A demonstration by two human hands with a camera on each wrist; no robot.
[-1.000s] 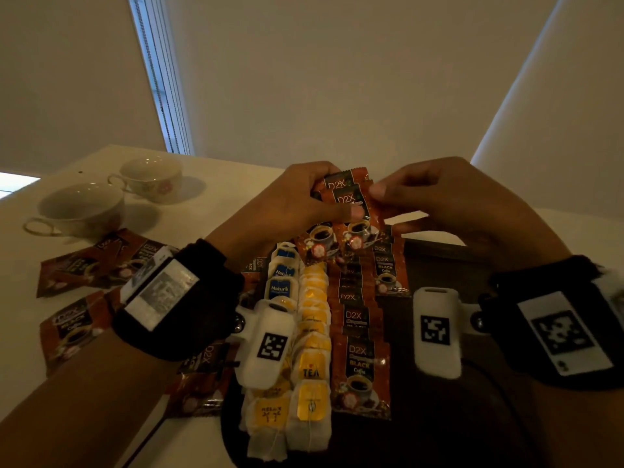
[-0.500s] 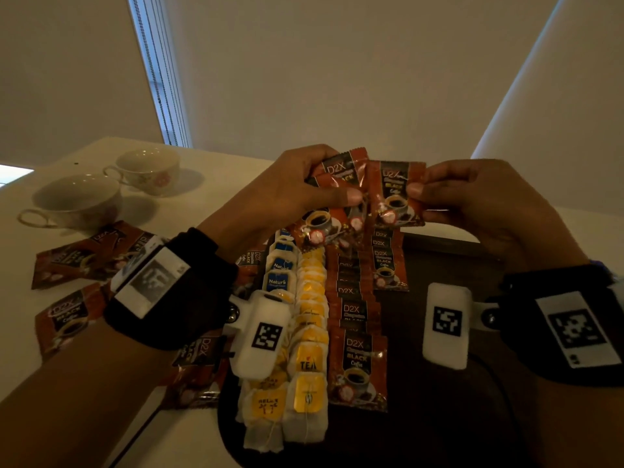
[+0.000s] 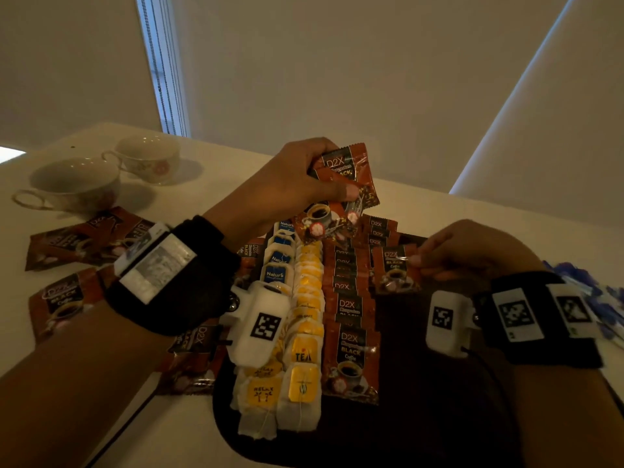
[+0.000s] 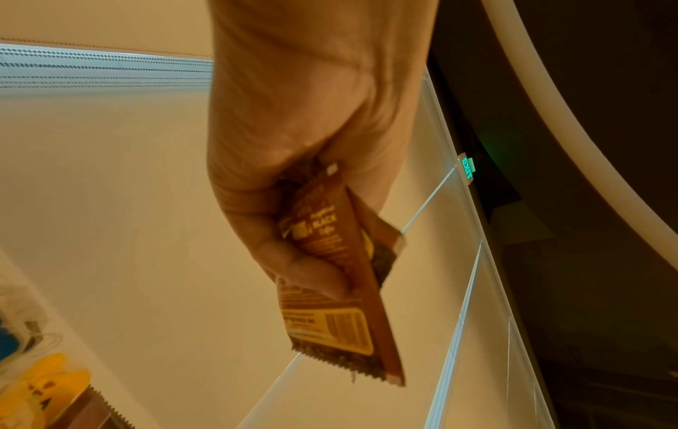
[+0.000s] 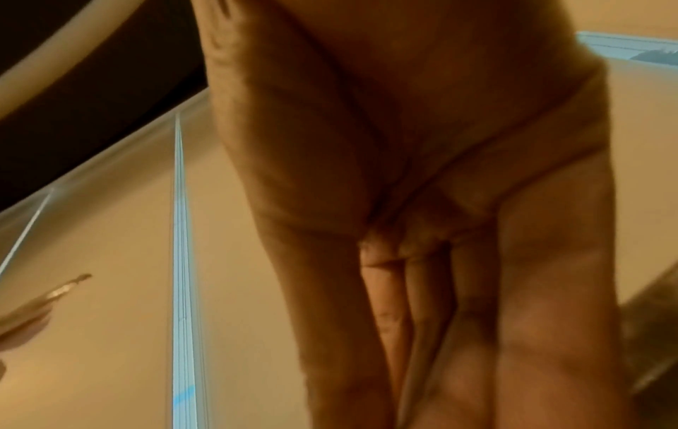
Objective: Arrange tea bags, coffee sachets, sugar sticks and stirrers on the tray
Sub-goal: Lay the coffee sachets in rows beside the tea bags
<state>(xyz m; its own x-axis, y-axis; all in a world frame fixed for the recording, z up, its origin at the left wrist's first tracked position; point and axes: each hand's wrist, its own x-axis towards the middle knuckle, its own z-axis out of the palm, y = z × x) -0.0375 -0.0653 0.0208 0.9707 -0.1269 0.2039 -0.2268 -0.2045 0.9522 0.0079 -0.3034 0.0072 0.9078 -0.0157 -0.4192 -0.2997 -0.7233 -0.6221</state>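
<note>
A dark tray (image 3: 422,417) lies in front of me. On it run rows of blue and yellow tea bags (image 3: 304,332) and a row of brown coffee sachets (image 3: 349,332). My left hand (image 3: 290,187) is raised above the tray's far end and grips a small bunch of coffee sachets (image 3: 341,184), also seen in the left wrist view as held sachets (image 4: 330,261). My right hand (image 3: 469,251) is low over the tray and pinches one coffee sachet (image 3: 393,268) by its right edge, at the near end of a second short sachet row. The right wrist view shows only the palm and fingers (image 5: 422,232).
Two white teacups (image 3: 74,184) (image 3: 148,157) stand at the far left of the pale table. Loose coffee sachets (image 3: 84,238) lie left of the tray, some under my left forearm. Blue-and-white wrapped items (image 3: 601,298) lie at the right edge. The tray's right half (image 3: 472,400) is bare.
My right hand drew one sachet out of the bunch in my left hand and brought it down to the tray beside the second row. The left hand stayed raised with the rest.
</note>
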